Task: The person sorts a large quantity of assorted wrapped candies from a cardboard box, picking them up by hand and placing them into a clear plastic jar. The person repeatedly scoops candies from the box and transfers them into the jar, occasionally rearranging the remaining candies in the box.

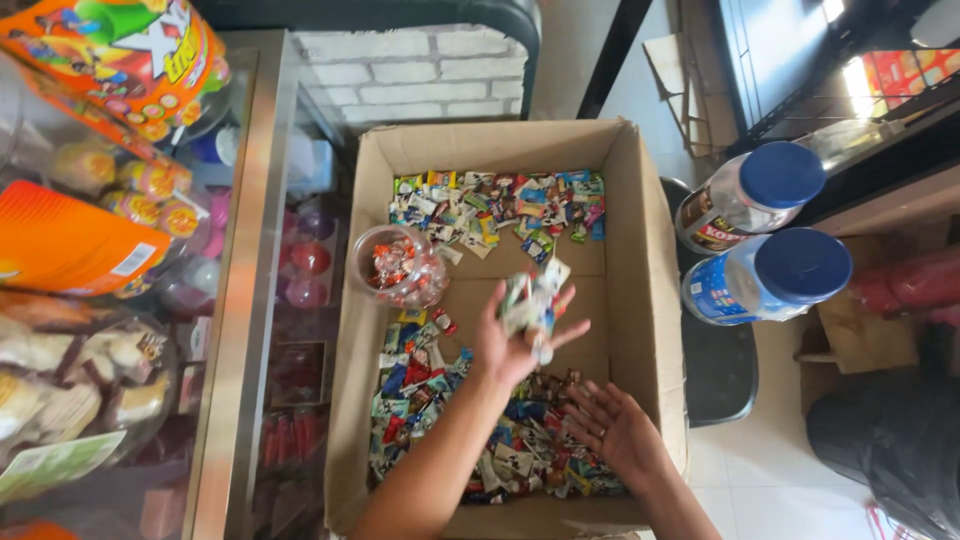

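A large open cardboard box [640,250] sits below me with small wrapped candies spread inside, one patch at the far end [500,210] and a thicker heap at the near end [440,410]. My left hand [510,340] is raised over the middle of the box, closed on a handful of wrapped candies [530,300]. Lower down, my right hand [615,425] hovers palm up and empty above the near heap, fingers spread. A clear plastic jar [400,265] holding red and white candies lies inside the box at its left wall.
Two clear jars with blue lids [780,175] [800,265] rest on a dark stool right of the box. A glass display counter with a metal frame [245,300] runs along the left, stocked with snack packs. Dark bags lie on the tiled floor at lower right.
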